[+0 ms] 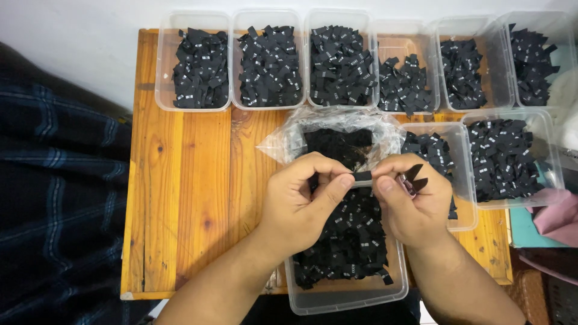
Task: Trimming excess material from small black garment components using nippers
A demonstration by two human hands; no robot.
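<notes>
Sat at a wooden desk (180, 180), dark checked cloth at far left. Ranged along the back edge, six clear tubs (192, 60) heaped with small black labels. Nearer, a clear tub (343, 298) of loose labels with a crumpled plastic bag (337, 120) behind it. Left hand (301, 201) closed, thumb and forefinger pinching one end of a single black label (363, 176). Right hand (415, 201) closed on the other end, a few more labels (415, 176) fanned between its fingers. Best held flat and taut, printed face up, one label at a time, probably. Further right, two more tubs (512, 156) of labels.
</notes>
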